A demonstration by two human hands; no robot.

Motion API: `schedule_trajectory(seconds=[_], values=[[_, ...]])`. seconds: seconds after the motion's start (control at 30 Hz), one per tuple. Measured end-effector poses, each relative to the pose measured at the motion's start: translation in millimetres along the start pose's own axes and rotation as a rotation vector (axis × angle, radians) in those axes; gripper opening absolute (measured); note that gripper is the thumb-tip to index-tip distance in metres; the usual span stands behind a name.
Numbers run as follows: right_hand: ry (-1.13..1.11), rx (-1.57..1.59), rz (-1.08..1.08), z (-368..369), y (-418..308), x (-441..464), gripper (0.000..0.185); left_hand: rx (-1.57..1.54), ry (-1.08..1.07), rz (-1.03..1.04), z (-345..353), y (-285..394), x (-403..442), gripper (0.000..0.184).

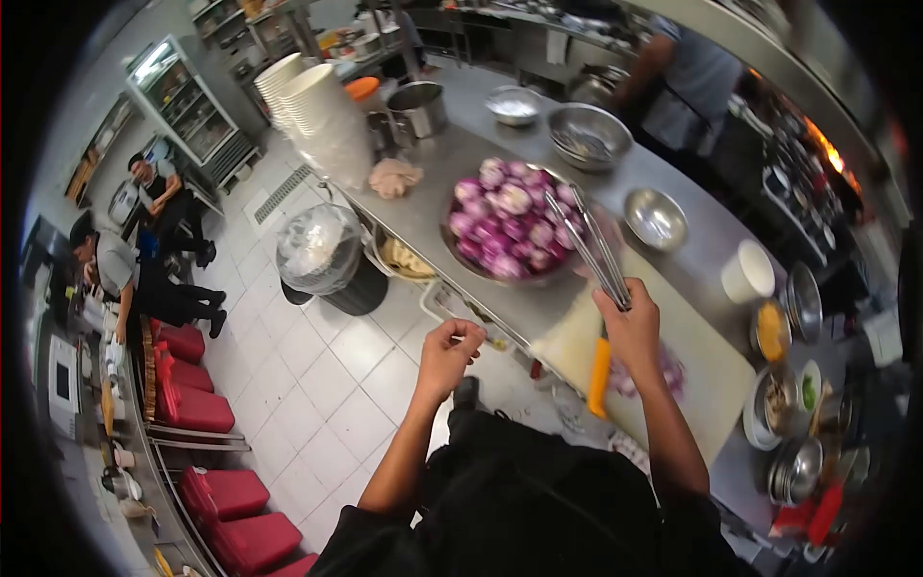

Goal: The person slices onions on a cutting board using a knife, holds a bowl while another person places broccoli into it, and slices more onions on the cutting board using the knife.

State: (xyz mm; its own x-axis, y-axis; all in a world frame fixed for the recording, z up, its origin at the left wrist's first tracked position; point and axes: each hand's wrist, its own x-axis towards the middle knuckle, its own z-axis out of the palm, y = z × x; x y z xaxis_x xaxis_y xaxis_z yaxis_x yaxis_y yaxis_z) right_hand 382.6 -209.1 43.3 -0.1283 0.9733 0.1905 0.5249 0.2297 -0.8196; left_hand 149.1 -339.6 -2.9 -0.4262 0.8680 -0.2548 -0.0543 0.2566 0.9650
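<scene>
From the head camera: gripping metal tongs (pixel 598 248) in the right hand (pixel 630 322), fingers closed round the hinged end, with the tips parted and reaching over the peeled purple onions (pixel 514 221). Impossible to tell whether touching them. Holding the left hand (pixel 447 361) half curled near the counter (pixel 404 226) edge, thumb close to the fingertips; impossible to tell whether pinching anything small.

Ahead of both hands, on the metal counter: the onions, heaped in a wide metal bowl (pixel 527 281). Nearer the body, below the right hand: a pale cutting board (pixel 716 385), with chopped onion (pixel 663 380) on top, partly behind the right forearm, and a yellow knife handle (pixel 599 377) along the near edge.

Further along the counter: a small metal bowl (pixel 656 218) and a white tub (pixel 748 272). Beside the counter, on the tiled floor: a lined bin (pixel 358 288). Across the counter: another person (pixel 692 77) near the stove.
</scene>
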Motion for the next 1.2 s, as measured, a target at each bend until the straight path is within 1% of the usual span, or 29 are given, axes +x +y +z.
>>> schedule_trajectory(seconds=[0.07, 0.1, 0.2, 0.27, 0.3, 0.33, 0.37, 0.4, 0.43, 0.47, 0.5, 0.53, 0.6, 0.63, 0.67, 0.7, 0.73, 0.77, 0.8, 0.87, 0.9, 0.93, 1.0, 1.07, 1.1, 1.13, 1.17, 1.2], values=[[-0.027, 0.025, -0.074, 33, -24, 25, 0.032, -0.012, 0.020, 0.033, -30, 2, 29, 0.016], [0.011, 0.020, -0.163, 53, -37, 40, 0.031, -0.003, 0.033, 0.042, -45, 1, 45, 0.017], [-0.054, -0.042, -0.202, 103, -96, 89, 0.031, -0.011, 0.096, 0.031, -85, -3, 83, 0.020], [-0.132, 0.102, -0.135, 152, -104, 135, 0.031, 0.171, 0.204, 0.116, -114, -2, 109, 0.023], [-0.129, 0.032, -0.189, 175, -111, 156, 0.038, 0.188, 0.253, 0.167, -124, 0, 121, 0.029], [-0.133, 0.029, -0.186, 202, -111, 181, 0.038, 0.186, 0.253, 0.162, -134, 5, 135, 0.029], [-0.117, -0.016, -0.182, 230, -106, 205, 0.042, 0.327, 0.308, 0.221, -142, 12, 148, 0.031], [-0.100, -0.061, -0.181, 250, -108, 226, 0.045, 0.467, 0.363, 0.285, -148, 18, 163, 0.033], [-0.148, -0.097, -0.147, 261, -129, 239, 0.046, 0.462, 0.364, 0.286, -152, 23, 182, 0.033], [-0.200, -0.136, -0.111, 274, -151, 249, 0.046, 0.528, 0.402, 0.347, -155, 25, 200, 0.036], [-0.204, -0.198, -0.159, 293, -159, 263, 0.045, 0.593, 0.440, 0.407, -157, 28, 217, 0.038], [-0.206, -0.259, -0.204, 312, -165, 279, 0.043, 0.589, 0.439, 0.402, -157, 34, 236, 0.038], [-0.274, -0.285, -0.162, 348, -189, 301, 0.041, 0.723, 0.472, 0.364, -155, 44, 270, 0.043], [-0.245, -0.324, -0.214, 373, -191, 317, 0.042, 0.724, 0.451, 0.363, -157, 43, 288, 0.043], [-0.209, -0.364, -0.261, 394, -192, 330, 0.042, 0.797, 0.485, 0.404, -157, 38, 308, 0.045], [-0.251, -0.349, -0.332, 401, -206, 335, 0.042, 0.869, 0.508, 0.461, -154, 35, 327, 0.048], [-0.389, -0.251, -0.234, 403, -221, 341, 0.041, 0.865, 0.459, 0.492, -150, 32, 343, 0.048], [-0.299, -0.275, -0.250, 415, -228, 349, 0.041, 0.945, 0.473, 0.481, -151, 28, 359, 0.049], [-0.191, -0.265, -0.255, 415, -240, 346, 0.041, 1.027, 0.486, 0.467, -152, 25, 369, 0.050], [-0.121, -0.161, -0.266, 402, -252, 332, 0.039, 1.158, 0.464, 0.402, -149, 23, 385, 0.051], [-0.109, -0.046, -0.312, 389, -249, 318, 0.038, 1.190, 0.417, 0.404, -153, 7, 399, 0.050], [-0.081, 0.063, -0.362, 369, -245, 302, 0.038, 1.222, 0.366, 0.419, -157, -7, 416, 0.049], [-0.132, 0.169, -0.312, 291, -243, 249, 0.034, 1.276, 0.454, 0.477, -156, -21, 428, 0.043], [-0.072, 0.274, -0.242, 221, -209, 195, 0.030, 1.372, 0.294, 0.554, -168, -32, 446, 0.042], [-0.010, 0.183, -0.126, 182, -198, 164, 0.030, 1.362, 0.281, 0.522, -167, -30, 443, 0.040], [0.095, 0.119, -0.084, 147, -182, 135, 0.032, 1.353, 0.284, 0.484, -166, -25, 442, 0.038], [0.211, -0.027, 0.023, 120, -143, 110, 0.029, 1.348, 0.262, 0.510, -169, -26, 448, 0.038], [0.289, -0.032, 0.167, 95, -122, 79, 0.025, 1.377, 0.247, 0.520, -175, -31, 453, 0.038]])
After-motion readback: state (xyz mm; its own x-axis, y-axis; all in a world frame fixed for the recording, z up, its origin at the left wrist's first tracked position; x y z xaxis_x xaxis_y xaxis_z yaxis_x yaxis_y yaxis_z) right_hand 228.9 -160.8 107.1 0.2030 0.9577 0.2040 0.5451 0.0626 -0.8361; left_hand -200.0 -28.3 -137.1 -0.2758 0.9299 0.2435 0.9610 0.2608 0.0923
